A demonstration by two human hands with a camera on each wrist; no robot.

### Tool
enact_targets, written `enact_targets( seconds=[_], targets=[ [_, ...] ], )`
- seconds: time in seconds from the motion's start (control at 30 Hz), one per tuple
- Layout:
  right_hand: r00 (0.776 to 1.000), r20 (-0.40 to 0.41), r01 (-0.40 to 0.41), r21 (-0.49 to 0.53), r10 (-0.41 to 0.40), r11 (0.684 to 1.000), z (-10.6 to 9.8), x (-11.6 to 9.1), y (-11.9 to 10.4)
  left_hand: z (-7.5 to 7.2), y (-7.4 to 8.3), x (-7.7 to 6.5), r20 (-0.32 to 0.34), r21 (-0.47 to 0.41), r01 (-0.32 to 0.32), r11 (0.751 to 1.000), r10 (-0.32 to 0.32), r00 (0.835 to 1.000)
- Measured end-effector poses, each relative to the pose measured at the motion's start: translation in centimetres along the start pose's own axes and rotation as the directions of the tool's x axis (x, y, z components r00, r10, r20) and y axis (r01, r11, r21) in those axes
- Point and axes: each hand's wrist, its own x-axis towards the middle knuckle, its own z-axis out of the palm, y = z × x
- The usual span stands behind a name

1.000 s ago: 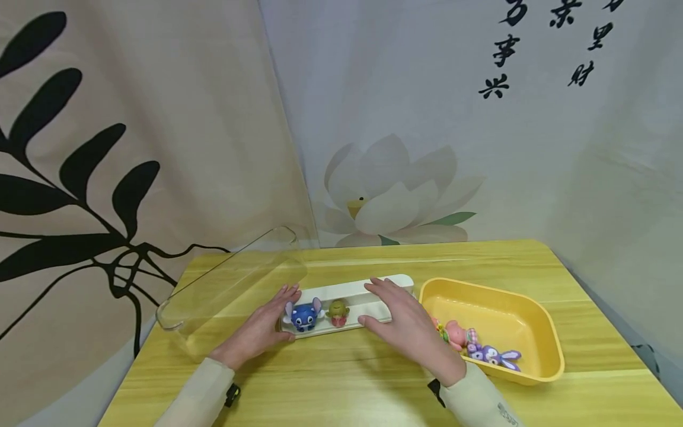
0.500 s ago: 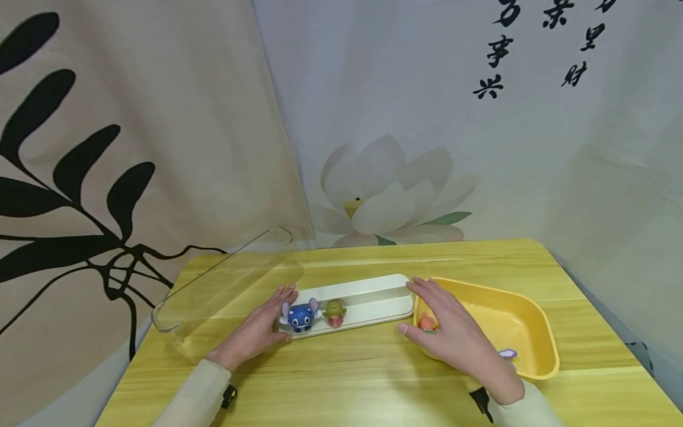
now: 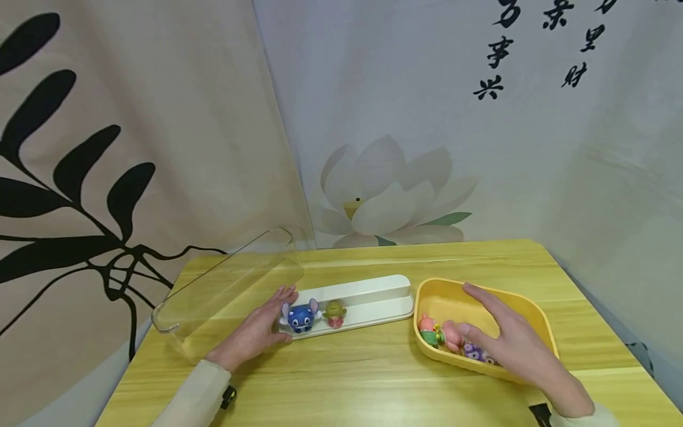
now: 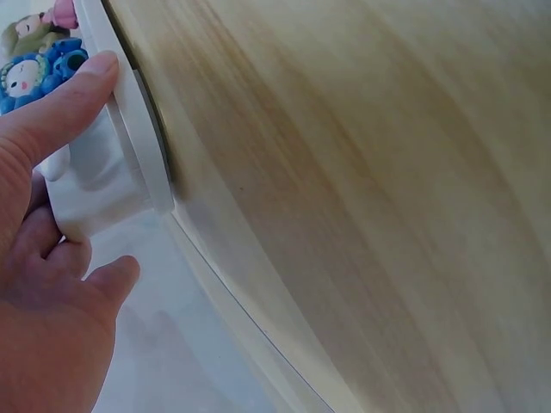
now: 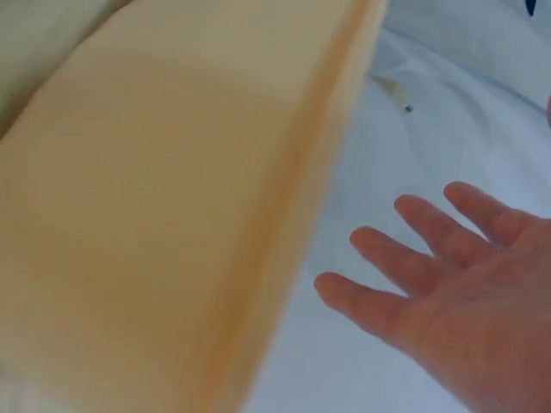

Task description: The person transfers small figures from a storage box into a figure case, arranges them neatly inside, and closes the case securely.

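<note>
Left hand (image 3: 253, 336) grips the long white plastic tray (image 3: 381, 305); right hand (image 3: 514, 343) hovers wide over the rounded yellow plastic tub (image 3: 447, 300): best narrow around 1 pink toy figurine (image 3: 452, 335).

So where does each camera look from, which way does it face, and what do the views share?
Head: worn on the head, facing forward and down at the table; left hand, right hand and sleeves show.
Left wrist: worn there, facing the white tray and blue figurine; only the left hand shows.
Right wrist: worn there, facing the yellow basin and pale curtain; only the right hand shows.
Shared: head and left wrist show the white tray; head and right wrist, the yellow basin.
</note>
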Motion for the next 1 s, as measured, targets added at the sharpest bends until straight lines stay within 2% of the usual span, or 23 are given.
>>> enact_targets(
  seconds=[0.13,0.27,0.67,0.83,1.0],
  targets=[
    [0.999,0.019,0.026,0.002,-0.026,1.000,-0.6,-0.6,1.9,0.0,0.0,0.0,0.000,0.003,-0.005,1.000,0.005,1.000],
    [0.998,0.056,0.014,0.003,-0.014,1.000,-0.8,-1.2,3.4,0.0,-0.1,0.0,0.001,0.010,-0.006,1.000,0.006,1.000],
    [0.988,0.146,-0.037,-0.064,0.046,0.997,-0.7,-1.8,5.9,0.1,-0.1,0.1,0.006,0.016,-0.005,1.000,0.005,1.000],
    [0.971,0.225,-0.070,-0.054,0.080,0.996,-0.7,-1.6,6.2,0.1,-0.1,0.0,0.004,0.012,-0.003,1.000,0.002,1.000],
    [0.949,0.307,-0.069,-0.028,0.075,0.997,-0.7,-1.5,6.7,0.1,-0.1,0.0,0.003,0.008,-0.017,1.000,0.017,1.000]
  ],
)
